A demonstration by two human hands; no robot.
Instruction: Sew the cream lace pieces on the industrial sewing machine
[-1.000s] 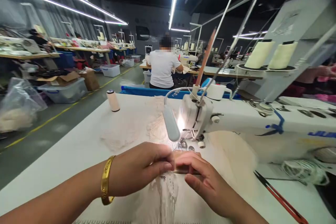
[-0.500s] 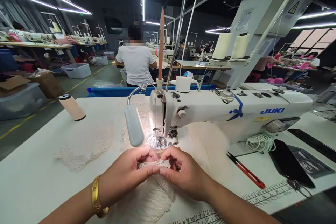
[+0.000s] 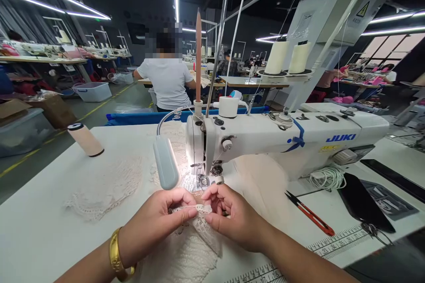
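Note:
Pale lace fabric [image 3: 203,223] is pinched between the fingers of both my hands, just in front of the sewing machine's needle area. My left hand [image 3: 168,212], with a gold bangle [image 3: 116,254] at the wrist, holds the lace edge between thumb and fingers. My right hand [image 3: 234,216] grips the same edge close beside it, thumb and fingertips on the lace. The rest of the cloth hangs down over the table toward me. Behind my hands stands the white JUKI sewing machine [image 3: 252,130], its presser foot [image 3: 202,181] lit by a grey lamp [image 3: 165,163].
A thread cone [image 3: 86,140] and another lace piece [image 3: 106,185] lie on the left. Red-handled thread snips [image 3: 310,213], a black phone [image 3: 365,203], a coiled white cable [image 3: 328,178] and a printed ruler [image 3: 335,242] are on the right. A person in a white shirt [image 3: 168,82] sits ahead.
The lace edge between my hands has been turned and opened out, with more of it showing below my right thumb. My fingertips have parted slightly. The whole view has shifted a little.

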